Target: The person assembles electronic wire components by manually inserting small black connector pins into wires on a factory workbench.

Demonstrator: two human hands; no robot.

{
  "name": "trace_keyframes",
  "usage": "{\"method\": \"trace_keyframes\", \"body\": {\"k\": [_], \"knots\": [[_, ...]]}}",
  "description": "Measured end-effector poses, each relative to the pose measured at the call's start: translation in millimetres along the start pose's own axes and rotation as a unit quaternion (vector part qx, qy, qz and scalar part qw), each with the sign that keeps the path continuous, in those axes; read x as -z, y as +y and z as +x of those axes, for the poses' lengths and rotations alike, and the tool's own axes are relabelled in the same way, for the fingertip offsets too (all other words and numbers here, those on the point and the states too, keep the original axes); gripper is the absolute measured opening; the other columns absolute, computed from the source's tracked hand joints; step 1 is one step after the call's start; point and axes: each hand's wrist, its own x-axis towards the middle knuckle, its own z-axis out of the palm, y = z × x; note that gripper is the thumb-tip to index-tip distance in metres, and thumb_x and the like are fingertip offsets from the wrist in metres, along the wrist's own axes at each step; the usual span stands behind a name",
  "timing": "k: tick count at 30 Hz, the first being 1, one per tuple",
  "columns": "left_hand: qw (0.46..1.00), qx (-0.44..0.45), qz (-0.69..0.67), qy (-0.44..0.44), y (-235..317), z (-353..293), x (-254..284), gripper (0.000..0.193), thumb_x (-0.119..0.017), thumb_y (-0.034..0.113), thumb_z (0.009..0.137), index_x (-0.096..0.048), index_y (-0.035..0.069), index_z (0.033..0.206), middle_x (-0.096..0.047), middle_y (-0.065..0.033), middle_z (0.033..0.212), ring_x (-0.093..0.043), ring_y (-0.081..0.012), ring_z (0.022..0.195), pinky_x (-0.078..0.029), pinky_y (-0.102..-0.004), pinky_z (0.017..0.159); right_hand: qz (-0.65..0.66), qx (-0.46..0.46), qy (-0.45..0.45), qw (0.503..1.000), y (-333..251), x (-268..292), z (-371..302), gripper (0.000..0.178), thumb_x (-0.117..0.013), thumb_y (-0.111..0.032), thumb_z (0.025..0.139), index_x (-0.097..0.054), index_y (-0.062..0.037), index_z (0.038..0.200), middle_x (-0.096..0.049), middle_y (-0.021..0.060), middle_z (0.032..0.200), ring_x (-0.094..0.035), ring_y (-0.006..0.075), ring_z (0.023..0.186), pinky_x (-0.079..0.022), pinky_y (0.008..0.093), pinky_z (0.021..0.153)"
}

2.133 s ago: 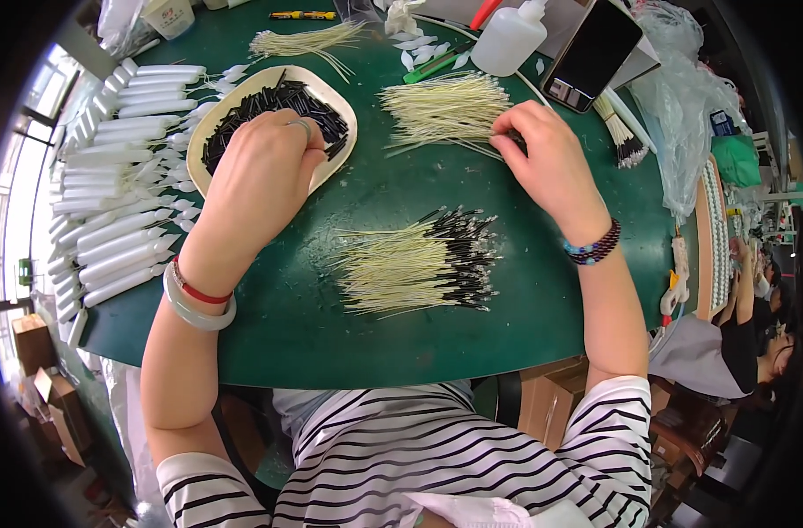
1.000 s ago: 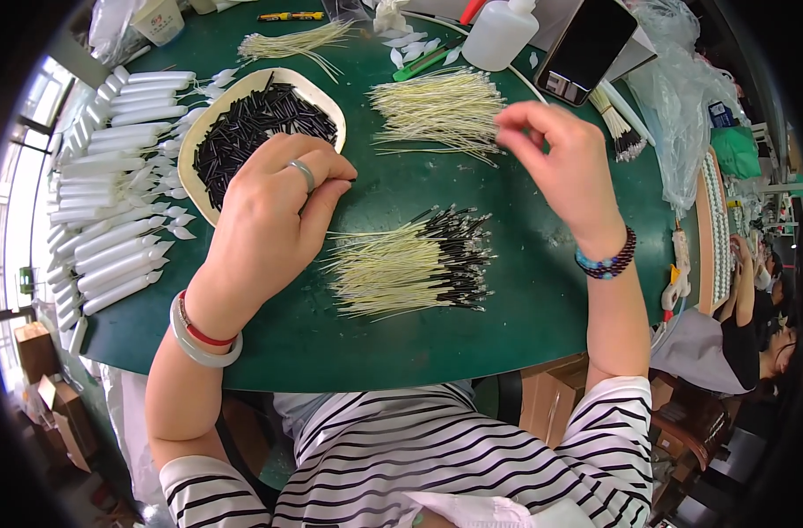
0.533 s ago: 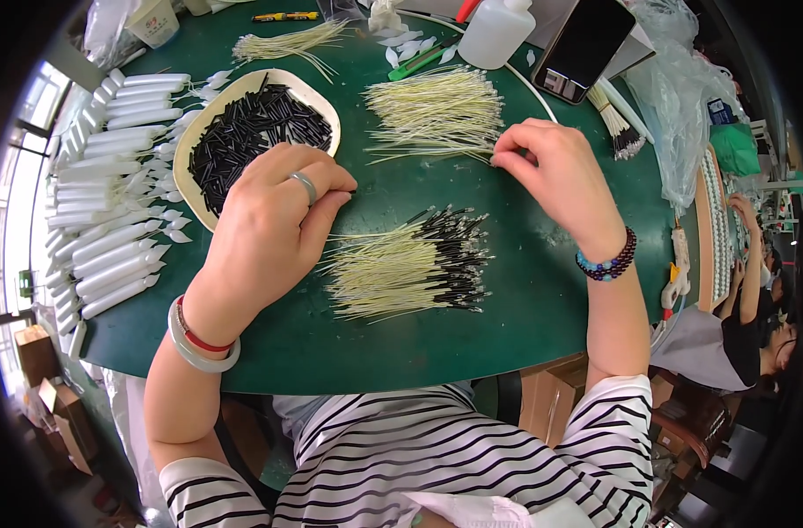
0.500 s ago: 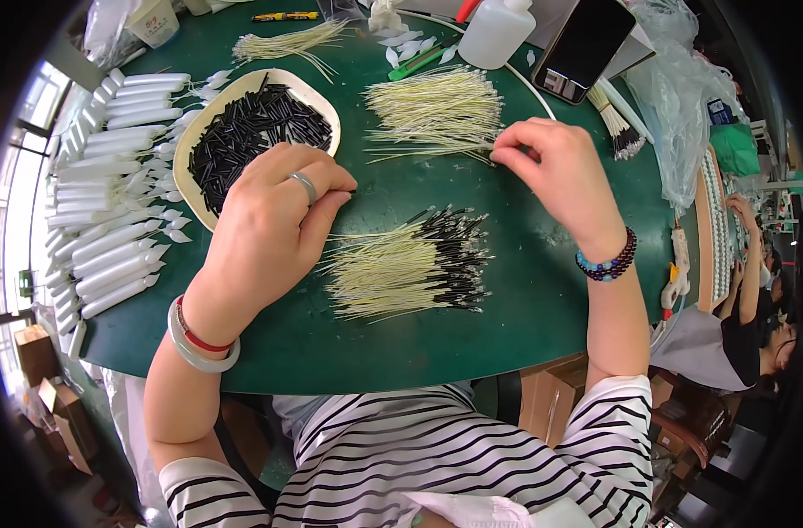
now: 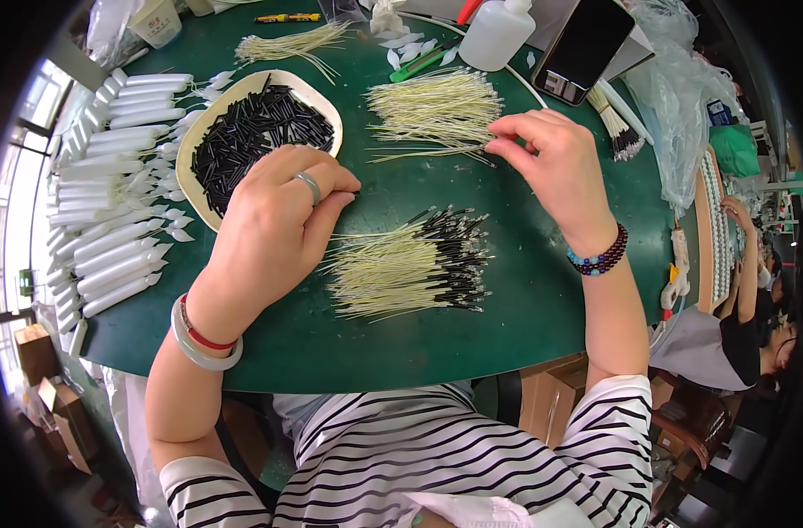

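My left hand (image 5: 274, 216) hovers by the right rim of a cream bowl (image 5: 338, 123) filled with short black tubes (image 5: 243, 132). Its thumb and forefinger are pinched, and whatever sits between them is too small or hidden to make out. At the right end of a pile of thin pale-yellow wires (image 5: 432, 106), my right hand (image 5: 551, 167) pinches what looks like one wire's end. Between my hands and nearer me lies a second bundle of yellow wires (image 5: 379, 268), with black tubes sleeved over their right ends and small clear tips.
White candle-shaped pieces (image 5: 120, 229) are stacked at the left. Farther back are loose wires (image 5: 292, 42), a green cutter (image 5: 419, 66), a white bottle (image 5: 496, 35) and a phone (image 5: 586, 51). At right hangs clear plastic (image 5: 678, 106); beyond it a person (image 5: 727, 339) sits.
My right hand has shifted slightly left along the wire ends. My left hand stays nearly in place; the dark tip seen earlier at its fingertips no longer shows.
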Motion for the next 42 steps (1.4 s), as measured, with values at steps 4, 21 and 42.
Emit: {"method": "trace_keyframes", "body": {"k": [4,21,42], "knots": [[1.000,-0.003,0.004,0.006,-0.4,-0.9,-0.4,0.008,-0.066,-0.002,0.075,-0.064,0.000,0.083,-0.062,-0.0109,0.081,-0.059,-0.0301,0.076,-0.048,-0.0372,0.072,0.102,-0.046,-0.012,0.994,3.7,-7.2,-0.8,0.013,-0.069,-0.010,0.078,-0.070,-0.0059,0.090,-0.066,0.0084,0.077,-0.061,0.0237,0.072,-0.048,0.0315,0.063],[0.997,-0.050,0.042,-0.033,7.3,5.5,-6.7,0.012,-0.068,-0.004,0.071,-0.066,0.001,0.082,-0.066,-0.0104,0.098,-0.060,-0.0279,0.092,-0.048,-0.0374,0.082,0.113,0.119,-0.031,0.986,-33.8,12.8,1.9,0.020,-0.065,0.002,0.072,-0.064,-0.0033,0.091,-0.057,0.0085,0.087,-0.056,0.0274,0.084,-0.047,0.0353,0.073],[0.947,0.135,-0.290,-0.030,21.9,-0.5,0.8,0.016,-0.058,-0.010,0.084,-0.066,-0.004,0.096,-0.062,-0.0072,0.092,-0.057,-0.0115,0.081,-0.046,-0.0229,0.071,0.259,0.043,-0.012,0.965,-63.1,-1.3,-4.5,0.011,-0.065,0.001,0.079,-0.068,-0.0049,0.088,-0.056,0.0057,0.067,-0.053,0.0169,0.057,-0.041,0.0274,0.050]]}}
